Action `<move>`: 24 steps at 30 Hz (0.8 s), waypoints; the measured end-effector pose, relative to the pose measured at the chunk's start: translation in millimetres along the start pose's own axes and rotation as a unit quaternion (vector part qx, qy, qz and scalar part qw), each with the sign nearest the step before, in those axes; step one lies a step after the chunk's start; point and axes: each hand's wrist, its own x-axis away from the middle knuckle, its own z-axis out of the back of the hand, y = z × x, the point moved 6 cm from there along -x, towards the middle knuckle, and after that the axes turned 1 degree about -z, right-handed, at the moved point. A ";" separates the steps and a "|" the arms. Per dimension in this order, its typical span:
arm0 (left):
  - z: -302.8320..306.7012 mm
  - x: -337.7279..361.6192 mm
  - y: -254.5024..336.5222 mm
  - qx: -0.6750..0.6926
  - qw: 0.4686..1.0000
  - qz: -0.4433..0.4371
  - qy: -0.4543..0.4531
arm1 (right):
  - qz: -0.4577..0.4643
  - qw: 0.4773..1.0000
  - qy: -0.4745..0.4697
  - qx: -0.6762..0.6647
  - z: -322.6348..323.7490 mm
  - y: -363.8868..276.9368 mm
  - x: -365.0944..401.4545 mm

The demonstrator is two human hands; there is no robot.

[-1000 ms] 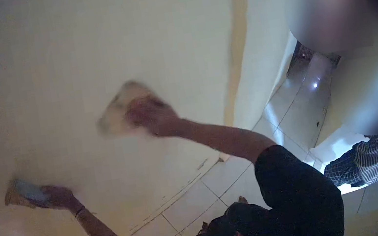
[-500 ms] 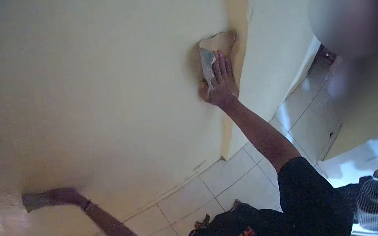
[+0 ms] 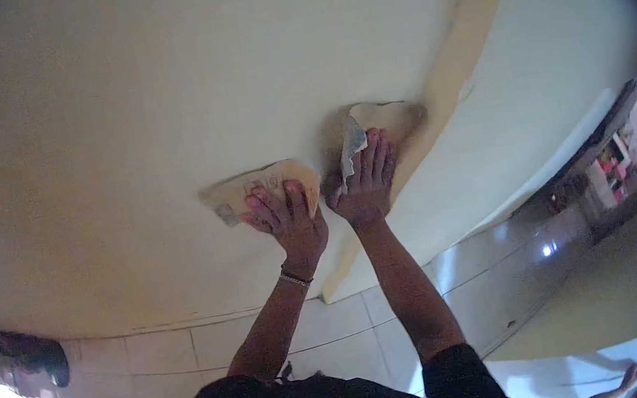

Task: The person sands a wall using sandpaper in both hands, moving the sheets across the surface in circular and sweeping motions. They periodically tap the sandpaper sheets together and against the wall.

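Note:
My left hand (image 3: 295, 218) holds a sheet of sandpaper (image 3: 227, 192) flat to the cream wall (image 3: 177, 96), its fingers spread over the printed tan backing. Close by on the right, my right hand (image 3: 363, 188) presses a second sheet of sandpaper (image 3: 387, 115) to the same wall. That sheet has a curled edge showing a grey side, and its upper part sticks out beyond my fingertips. The abrasive faces toward the wall are hidden. A bracelet circles my left wrist.
A tan vertical strip (image 3: 473, 16) marks the wall's corner just right of my right hand. White floor tiles (image 3: 167, 348) run along the wall's base. Another person's hand (image 3: 632, 378) shows at the lower right. A dark object (image 3: 26, 349) stands at the far left.
My left hand has come from the far left of the wall to beside my right hand, with its sandpaper. My right hand stays near the corner strip. The view has turned.

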 end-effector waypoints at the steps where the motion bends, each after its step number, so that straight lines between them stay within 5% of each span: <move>1: 1.1 -0.1 5.6 0.028 1.000 0.014 0.000 | 0.001 1.000 0.017 0.006 -0.4 0.5 2.0; 8: 3.4 -19.4 -5.5 0.033 0.999 0.009 0.005 | -0.006 0.998 0.061 0.023 8.6 47.8 -2.3; 12: 35.7 -31.7 -75.4 -0.054 0.997 -0.043 0.024 | 0.015 0.996 0.086 0.009 7.2 53.0 3.2; 14: 52.1 -39.6 -132.2 0.146 0.984 0.068 0.081 | -0.030 0.997 0.069 0.016 -1.0 78.1 13.2; 16: 77.9 -32.0 -247.1 0.274 0.919 0.129 0.254 | -0.087 0.992 0.095 -0.003 -4.7 61.0 23.7; 17: 96.8 -35.0 -289.9 0.260 0.919 0.130 0.268 | 0.048 0.987 0.148 0.048 -5.5 54.3 24.6; 18: 116.0 -36.6 -331.0 0.248 0.918 0.131 0.282 | 0.046 0.986 0.151 0.049 -32.5 92.2 85.2; 20: 136.8 -45.5 -388.2 0.336 0.890 0.201 0.234 | -0.241 0.944 0.027 -0.223 -129.8 212.1 169.8; 21: 136.2 -47.0 -412.1 0.417 0.848 0.273 0.179 | -0.247 0.944 0.033 -0.216 -86.3 187.2 141.7; 23: 128.3 -32.0 -445.8 0.403 0.872 0.225 0.162 | -0.152 0.979 0.128 0.038 -4.8 77.7 34.2; 24: 121.1 -33.4 -453.3 0.382 0.893 0.181 0.157 | -0.160 0.977 0.132 0.053 11.0 51.8 10.0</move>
